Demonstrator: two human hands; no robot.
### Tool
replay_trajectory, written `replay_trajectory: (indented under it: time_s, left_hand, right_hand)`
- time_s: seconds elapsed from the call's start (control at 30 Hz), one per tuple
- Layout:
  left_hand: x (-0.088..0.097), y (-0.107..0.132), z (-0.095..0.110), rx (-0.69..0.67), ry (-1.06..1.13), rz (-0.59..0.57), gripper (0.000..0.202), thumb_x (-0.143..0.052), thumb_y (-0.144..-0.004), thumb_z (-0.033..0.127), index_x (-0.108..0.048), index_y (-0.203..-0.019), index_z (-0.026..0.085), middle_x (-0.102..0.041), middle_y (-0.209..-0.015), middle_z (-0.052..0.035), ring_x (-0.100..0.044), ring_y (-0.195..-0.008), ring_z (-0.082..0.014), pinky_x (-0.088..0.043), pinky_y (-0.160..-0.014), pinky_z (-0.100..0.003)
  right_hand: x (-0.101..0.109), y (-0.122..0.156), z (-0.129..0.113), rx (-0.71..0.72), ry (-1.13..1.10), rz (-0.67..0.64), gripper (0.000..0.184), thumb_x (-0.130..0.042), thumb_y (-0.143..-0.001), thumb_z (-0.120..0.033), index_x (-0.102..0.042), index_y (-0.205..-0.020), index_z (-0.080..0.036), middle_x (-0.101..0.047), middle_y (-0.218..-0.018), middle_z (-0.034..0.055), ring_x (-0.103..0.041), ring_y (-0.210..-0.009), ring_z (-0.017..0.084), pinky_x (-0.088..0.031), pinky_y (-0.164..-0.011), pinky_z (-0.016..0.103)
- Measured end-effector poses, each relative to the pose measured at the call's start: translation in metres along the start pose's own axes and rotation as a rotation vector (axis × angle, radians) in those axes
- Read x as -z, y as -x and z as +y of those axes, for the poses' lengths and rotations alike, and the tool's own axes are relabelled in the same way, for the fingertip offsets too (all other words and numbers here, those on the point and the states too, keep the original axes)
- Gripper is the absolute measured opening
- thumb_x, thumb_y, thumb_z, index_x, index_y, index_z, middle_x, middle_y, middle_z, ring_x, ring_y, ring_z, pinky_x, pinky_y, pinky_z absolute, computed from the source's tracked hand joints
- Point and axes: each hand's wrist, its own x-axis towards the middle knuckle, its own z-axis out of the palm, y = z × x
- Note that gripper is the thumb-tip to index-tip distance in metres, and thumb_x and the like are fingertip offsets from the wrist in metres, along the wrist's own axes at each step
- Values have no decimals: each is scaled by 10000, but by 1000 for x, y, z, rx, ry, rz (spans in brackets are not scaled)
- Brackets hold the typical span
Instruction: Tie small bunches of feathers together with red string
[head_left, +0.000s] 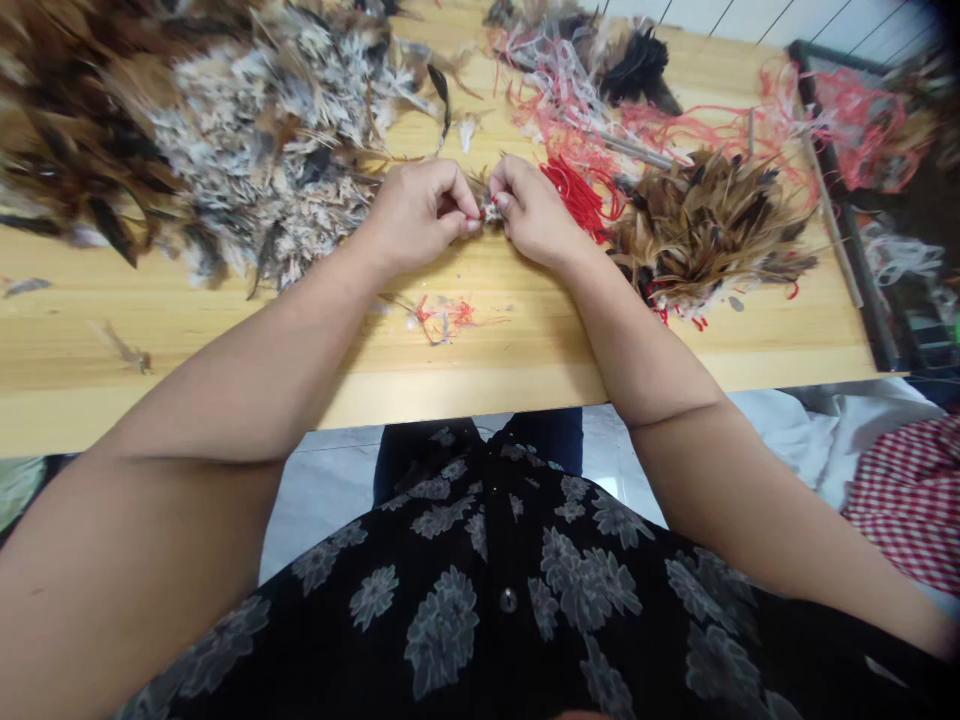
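My left hand (420, 212) and my right hand (531, 208) meet over the middle of the wooden table (525, 350), both pinched on a small bundle of feathers (490, 208) with red thread. The fingertips press together around it and hide most of it. A large heap of grey, white and brown loose feathers (225, 130) lies just left of my left hand. To the right of my right hand sit a skein of red thread (577, 195) and a tied brown feather bunch (705, 225).
Scraps of red thread and feather bits (442, 318) lie near the table's front edge. Tangled red and white strings (570, 75) and a black feather tuft (637, 65) sit at the back. A dark tray (855, 230) holds more string at the right. Red checked cloth (911, 500) lies lower right.
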Motion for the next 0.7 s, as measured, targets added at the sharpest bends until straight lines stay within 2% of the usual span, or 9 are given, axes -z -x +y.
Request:
replay_trajectory:
  time_s: [0.07, 0.13, 0.27, 0.37, 0.43, 0.53, 0.63, 0.7]
  left_hand:
    - [0, 0, 4, -26, -134, 51, 287, -962, -956, 82, -738, -894, 251, -802, -876, 15, -714, -957, -221, -566, -1031, -413]
    - [0, 0, 8, -42, -198, 70, 290, -981, -934, 98, -744, -871, 253, -831, -888, 7, -740, -928, -220, -605, -967, -393]
    - [0, 1, 10, -75, -208, 65, 230, -953, -887, 86, -809, -844, 261, -863, -902, -17, -760, -856, -235, -601, -856, -380]
    - [-3, 1, 12, -68, -184, 53, 256, -951, -876, 61, -810, -814, 265, -849, -890, -25, -738, -812, -227, -572, -797, -362]
    - [-6, 1, 15, -33, -118, 62, 295, -953, -884, 17, -788, -826, 255, -820, -849, -5, -725, -788, -194, -561, -772, -322]
    - [-11, 3, 25, 67, 138, 68, 308, -956, -971, -5, -767, -942, 236, -820, -841, 22, -826, -848, -170, -625, -810, -261]
    - [-15, 6, 39, 187, 387, 87, 287, -995, -1100, 83, -766, -991, 218, -842, -886, 6, -917, -927, -203, -714, -871, -276]
    - [-16, 8, 48, 288, 475, 96, 304, -973, -1188, 141, -774, -964, 194, -848, -900, -19, -916, -874, -196, -721, -843, -263]
  right_hand:
    - [4, 2, -3, -12, -30, -14, 233, -641, -1106, -211, -498, -974, -339, -832, -1193, 121, -732, -1338, 352, -628, -1267, 483]
    - [6, 2, -5, -16, -34, -7, 243, -645, -1082, -191, -494, -968, -343, -818, -1149, 117, -729, -1329, 356, -630, -1246, 480]
    - [7, 2, -8, -24, 1, 19, 264, -622, -1054, -157, -475, -941, -344, -797, -1086, 114, -748, -1282, 364, -633, -1172, 478]
    - [6, 2, -10, -36, 40, 13, 268, -574, -1063, -126, -459, -943, -336, -808, -1146, 119, -747, -1270, 347, -613, -1164, 455]
    - [5, 2, -11, -50, 48, 18, 255, -539, -1086, -114, -470, -969, -330, -817, -1181, 117, -755, -1250, 329, -605, -1161, 434]
    - [4, 2, -10, -64, 59, 53, 209, -527, -1113, -127, -548, -1035, -320, -837, -1222, 119, -771, -1239, 321, -619, -1148, 420]
    - [5, 4, -13, -1, 127, 75, 207, -551, -1110, -121, -651, -1120, -303, -852, -1322, 140, -761, -1308, 331, -631, -1197, 430]
    - [7, 8, -18, 60, 196, 76, 268, -544, -1101, -98, -711, -1182, -290, -855, -1365, 159, -762, -1362, 344, -643, -1227, 448]
